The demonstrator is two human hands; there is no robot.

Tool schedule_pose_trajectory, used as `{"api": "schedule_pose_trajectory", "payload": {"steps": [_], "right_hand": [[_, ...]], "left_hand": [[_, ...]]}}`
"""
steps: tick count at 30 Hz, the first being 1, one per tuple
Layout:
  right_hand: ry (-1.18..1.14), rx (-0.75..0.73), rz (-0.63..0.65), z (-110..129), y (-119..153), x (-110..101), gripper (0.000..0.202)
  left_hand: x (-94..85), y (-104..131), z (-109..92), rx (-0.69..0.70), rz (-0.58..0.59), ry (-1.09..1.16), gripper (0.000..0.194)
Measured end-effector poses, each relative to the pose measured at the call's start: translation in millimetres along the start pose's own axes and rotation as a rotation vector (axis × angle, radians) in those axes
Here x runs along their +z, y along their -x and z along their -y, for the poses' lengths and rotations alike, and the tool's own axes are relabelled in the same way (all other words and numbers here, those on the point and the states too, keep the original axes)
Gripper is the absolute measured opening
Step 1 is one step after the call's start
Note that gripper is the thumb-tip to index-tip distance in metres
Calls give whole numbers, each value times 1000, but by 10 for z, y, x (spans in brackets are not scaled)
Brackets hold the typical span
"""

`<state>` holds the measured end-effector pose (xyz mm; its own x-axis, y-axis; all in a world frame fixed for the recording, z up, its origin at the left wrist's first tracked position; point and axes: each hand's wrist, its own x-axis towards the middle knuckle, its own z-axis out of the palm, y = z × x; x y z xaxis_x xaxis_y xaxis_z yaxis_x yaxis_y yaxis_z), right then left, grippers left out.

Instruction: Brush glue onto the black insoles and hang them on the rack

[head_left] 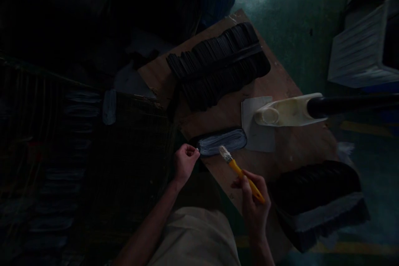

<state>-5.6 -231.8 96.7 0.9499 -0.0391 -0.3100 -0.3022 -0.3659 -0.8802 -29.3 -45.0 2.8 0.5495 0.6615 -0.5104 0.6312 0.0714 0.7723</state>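
Note:
A paintbrush (236, 168) with a yellow handle is gripped in my right hand (254, 199), its bristles loaded with white paste. The bristle tip is close to the lower edge of a flat, rounded dark piece (222, 141), whose face is smeared with whitish streaks. At that piece's left end, my left hand (186, 161) is closed, thumb and forefinger pinching its tip. The piece lies at the near edge of a wooden board (208, 118).
A banded row of dark pieces (221, 60) lies farther back on the board; another dark stack (318, 199) is at right. A cream container (286, 110) with a black handle rests on a pale sheet (260, 139). Coated pieces (64, 175) line a dark rack at left.

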Motion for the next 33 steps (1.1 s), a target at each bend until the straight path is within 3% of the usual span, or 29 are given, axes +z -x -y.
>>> {"api": "schedule_pose_trajectory", "payload": {"steps": [4,10,12,14,17,20,23,26,29,31,33], "right_hand": [[13,-112,-175,-36,-133,-31,26],[19,-135,-184,53,-131,169,24],[31,-217,-194,-3,-137,265,22],[44,-413,-165,-128,-162,376,23],[132,-666,12,-341,-218,564,26],[240,-690,96,-437,-284,739,25],[126,-722,12,-426,-377,826,28],[105,-755,-76,-420,-496,781,30],[265,-734,-71,-431,-578,643,33],[334,-718,-38,-412,-576,562,39],[361,-710,-14,-366,-524,531,43]], "left_hand": [[-123,8,-1,67,15,51,16],[-235,-4,19,36,30,142,14],[-263,22,-5,-65,83,301,18],[-300,94,-44,-209,169,509,26],[-371,264,-83,-435,347,786,43],[-450,411,-45,-596,479,943,47],[-572,474,58,-619,586,968,40],[-811,499,190,-550,751,915,39],[-1192,534,384,-476,869,840,45],[-1499,555,562,-444,843,785,49],[-1810,535,756,-424,714,731,50]]}}
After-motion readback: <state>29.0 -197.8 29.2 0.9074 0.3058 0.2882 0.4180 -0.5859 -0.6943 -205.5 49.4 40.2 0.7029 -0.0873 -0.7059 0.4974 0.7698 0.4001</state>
